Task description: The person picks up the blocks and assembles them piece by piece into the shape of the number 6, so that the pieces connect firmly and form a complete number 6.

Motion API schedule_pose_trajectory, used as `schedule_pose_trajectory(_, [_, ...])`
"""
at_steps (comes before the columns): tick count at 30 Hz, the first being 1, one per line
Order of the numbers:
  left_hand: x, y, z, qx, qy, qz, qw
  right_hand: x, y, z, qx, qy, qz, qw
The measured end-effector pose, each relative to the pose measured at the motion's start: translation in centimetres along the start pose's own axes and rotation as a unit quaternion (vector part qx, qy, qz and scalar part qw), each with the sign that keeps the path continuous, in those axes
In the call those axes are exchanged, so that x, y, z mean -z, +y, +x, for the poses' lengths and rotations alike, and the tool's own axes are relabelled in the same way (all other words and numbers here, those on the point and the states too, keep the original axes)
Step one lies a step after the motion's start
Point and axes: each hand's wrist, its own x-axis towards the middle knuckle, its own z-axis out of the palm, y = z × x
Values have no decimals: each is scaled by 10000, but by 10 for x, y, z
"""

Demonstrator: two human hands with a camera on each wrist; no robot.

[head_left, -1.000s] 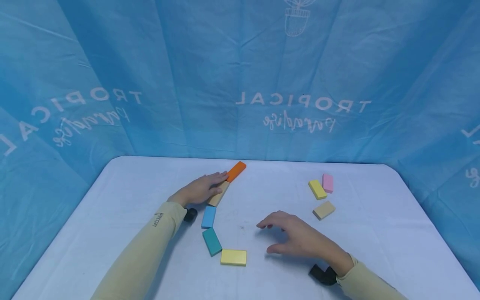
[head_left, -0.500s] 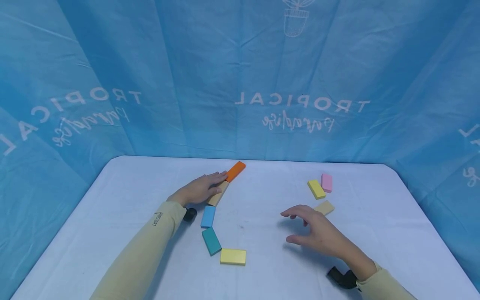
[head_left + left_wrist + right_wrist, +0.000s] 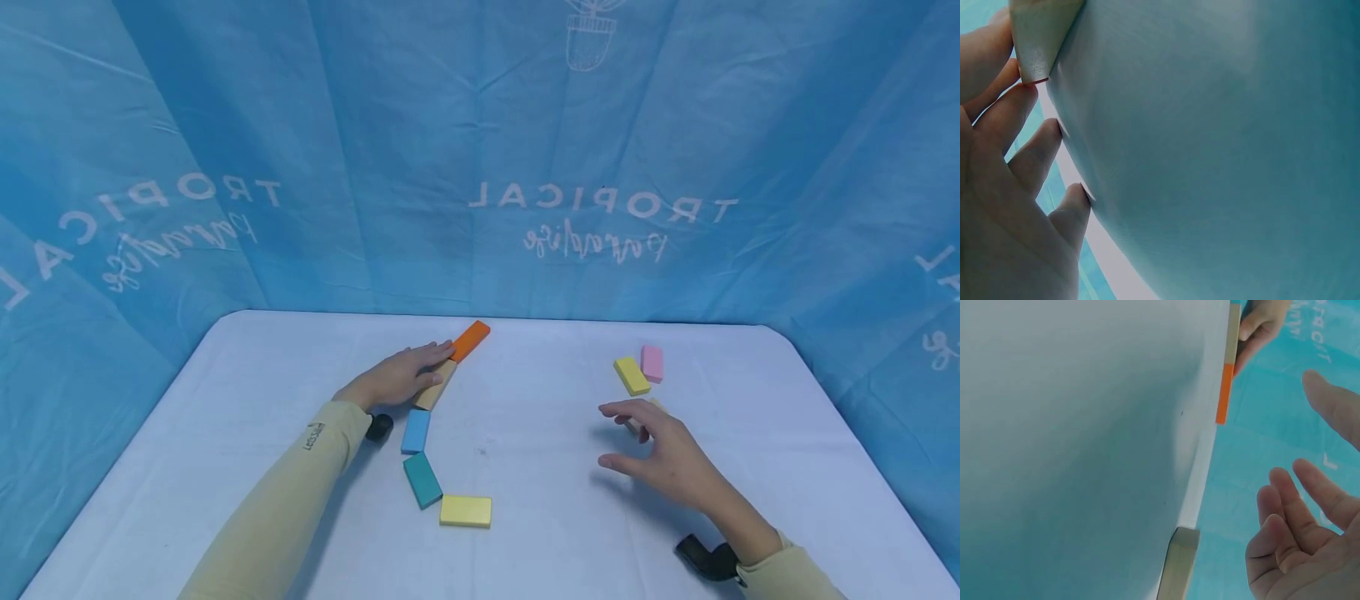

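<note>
My left hand [image 3: 393, 377] rests on a plain wooden block [image 3: 438, 383], its fingers fairly straight and reaching to where an orange block [image 3: 471, 341] touches it. In the left wrist view fingertips meet the table and the end of the wooden block [image 3: 1041, 44]. A blue block [image 3: 416, 431], a teal block [image 3: 423, 481] and a pale yellow block [image 3: 466, 511] continue the curved line towards me. Above the table at right, my right hand [image 3: 671, 454] holds nothing, thumb and fingers spread apart. It partly covers another wooden block, whose end [image 3: 1179, 562] shows in the right wrist view.
Behind the right hand lie a yellow block [image 3: 632, 376] and a pink block [image 3: 652, 364], close together. A white cloth covers the table [image 3: 540, 358]. Blue printed curtains [image 3: 420, 167] surround its back and sides.
My right hand has moved right and slightly away from me, from beside the pale yellow block to over the loose wooden block. My left hand stays in place on its block.
</note>
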Motion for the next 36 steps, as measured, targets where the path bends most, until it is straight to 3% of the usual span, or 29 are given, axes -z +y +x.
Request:
schedule_pose_trajectory(9, [0, 1, 0, 45, -3, 14, 10000, 8, 12, 2, -165, 336, 3, 9993])
schedule_pose_trajectory(19, [1, 1, -1, 69, -41, -34, 10000, 19, 21, 6, -798, 549, -90, 9953])
schedule_pose_trajectory(26, [1, 2, 0, 3, -25, -16, 10000, 25, 26, 8, -1259, 413, -143, 9911])
schedule_pose_trajectory(36, [-1, 0, -1, 46, -3, -28, 10000, 32, 31, 12, -1900, -108, -293, 9813])
